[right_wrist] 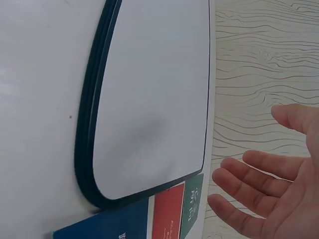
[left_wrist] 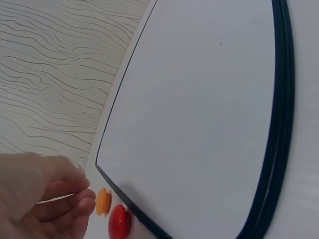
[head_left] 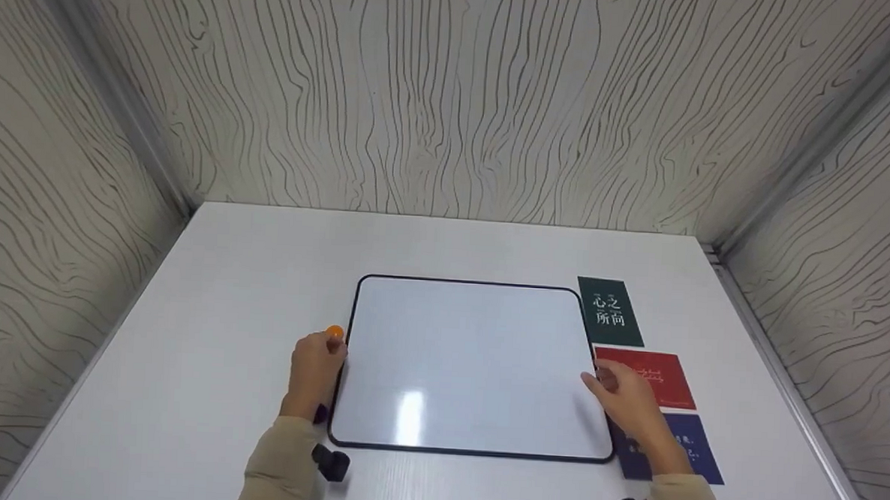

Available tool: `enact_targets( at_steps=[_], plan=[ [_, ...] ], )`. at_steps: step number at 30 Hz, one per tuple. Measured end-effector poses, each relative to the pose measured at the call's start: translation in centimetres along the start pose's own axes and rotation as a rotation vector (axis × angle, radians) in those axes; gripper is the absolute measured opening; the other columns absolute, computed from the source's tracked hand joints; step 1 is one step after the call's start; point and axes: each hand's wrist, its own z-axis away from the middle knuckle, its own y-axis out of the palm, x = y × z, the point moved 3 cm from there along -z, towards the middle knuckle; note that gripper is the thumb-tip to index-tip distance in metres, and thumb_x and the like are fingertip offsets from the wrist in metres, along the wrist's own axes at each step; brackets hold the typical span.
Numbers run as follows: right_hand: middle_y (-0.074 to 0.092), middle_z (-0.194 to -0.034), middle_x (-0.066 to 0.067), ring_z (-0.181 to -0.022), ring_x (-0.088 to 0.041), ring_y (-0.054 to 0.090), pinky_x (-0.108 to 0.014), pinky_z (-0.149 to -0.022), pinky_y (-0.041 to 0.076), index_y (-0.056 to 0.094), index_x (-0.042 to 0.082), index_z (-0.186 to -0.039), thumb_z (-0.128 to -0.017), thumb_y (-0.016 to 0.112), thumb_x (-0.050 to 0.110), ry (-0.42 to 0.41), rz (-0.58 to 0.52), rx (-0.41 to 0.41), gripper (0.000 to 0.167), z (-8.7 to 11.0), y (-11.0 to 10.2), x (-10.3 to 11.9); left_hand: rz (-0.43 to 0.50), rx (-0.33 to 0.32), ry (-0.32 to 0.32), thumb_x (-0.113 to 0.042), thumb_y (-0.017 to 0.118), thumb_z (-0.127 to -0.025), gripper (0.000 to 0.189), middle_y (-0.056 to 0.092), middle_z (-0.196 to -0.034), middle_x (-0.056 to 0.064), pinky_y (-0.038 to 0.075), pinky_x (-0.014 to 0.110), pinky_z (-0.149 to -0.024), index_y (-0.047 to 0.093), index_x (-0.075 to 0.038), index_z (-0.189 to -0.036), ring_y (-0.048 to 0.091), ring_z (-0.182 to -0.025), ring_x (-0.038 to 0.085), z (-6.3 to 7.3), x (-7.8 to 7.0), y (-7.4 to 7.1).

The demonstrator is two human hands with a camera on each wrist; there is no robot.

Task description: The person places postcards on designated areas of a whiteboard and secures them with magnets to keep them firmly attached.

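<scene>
A whiteboard [head_left: 470, 356] with a thin dark frame lies on the white table. Beside its left edge is my left hand [head_left: 316, 368], its fingers loosely bent and holding nothing. In the left wrist view an orange round button-like piece [left_wrist: 102, 201] sits just past those fingertips, with a red one [left_wrist: 119, 222] next to it along the frame. My right hand [head_left: 626, 397] hovers over the board's right edge, thumb and fingers spread apart with nothing between them. Under and beyond it lie a red card [head_left: 675, 388] and a dark blue card [head_left: 695, 449].
A dark green card [head_left: 611, 325] with white characters lies at the board's far right corner, in line with the other two. Wood-grain patterned walls [head_left: 451, 100] enclose the table [head_left: 224, 308] at the back and both sides.
</scene>
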Motion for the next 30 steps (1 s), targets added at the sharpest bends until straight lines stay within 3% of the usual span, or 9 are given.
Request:
enact_targets(
  at_steps=[5,9,14,26,30],
  plan=[
    [0.066,-0.111,-0.023,-0.102,-0.034,0.063,-0.045,-0.088,0.056,0.055,-0.007,-0.126,-0.093,0.061,0.024,0.005,-0.010,-0.032,0.045,0.1,-0.5,-1.4,-0.047,-0.019,0.026,-0.004,0.060,-0.087,0.017,0.071,-0.092,0.023,0.057,0.041,-0.076,0.071,0.008,-0.093,0.067,-0.081,0.030,-0.5,0.3,0.1],
    [0.065,-0.110,-0.026,-0.102,-0.038,0.063,-0.047,-0.090,0.054,0.054,-0.009,-0.126,-0.094,0.061,0.025,0.006,0.000,-0.033,0.047,0.2,-0.8,-2.3,-0.068,0.002,-0.013,-0.007,0.061,-0.087,0.018,0.071,-0.093,0.021,0.056,0.041,-0.078,0.071,0.006,-0.094,0.066,-0.079,0.027,-0.8,0.9,0.5],
    [0.064,-0.114,-0.029,-0.108,-0.043,0.062,-0.051,-0.093,0.053,0.052,-0.009,-0.128,-0.094,0.059,0.026,0.027,0.016,-0.032,0.049,0.4,-1.3,-3.1,-0.048,0.049,-0.056,-0.012,0.060,-0.088,0.017,0.070,-0.090,0.018,0.055,0.037,-0.073,0.070,0.002,-0.091,0.061,-0.073,0.021,-0.7,1.3,0.8],
    [0.063,-0.118,-0.032,-0.114,-0.047,0.059,-0.057,-0.098,0.048,0.053,-0.010,-0.127,-0.096,0.055,0.031,0.066,0.060,-0.035,0.051,0.4,-2.6,-4.6,0.041,0.103,-0.147,-0.012,0.064,-0.089,0.016,0.068,-0.092,0.018,0.053,0.030,-0.068,0.069,0.002,-0.093,0.060,-0.072,0.019,-1.1,2.0,1.2],
    [0.061,-0.120,-0.034,-0.116,-0.049,0.056,-0.058,-0.100,0.045,0.052,-0.012,-0.127,-0.097,0.054,0.032,0.092,0.064,-0.029,0.053,0.5,-3.1,-5.2,0.038,0.095,-0.133,-0.011,0.066,-0.088,0.015,0.069,-0.091,0.018,0.052,0.028,-0.065,0.070,0.003,-0.091,0.060,-0.071,0.019,-1.3,2.0,1.1]
  ],
)
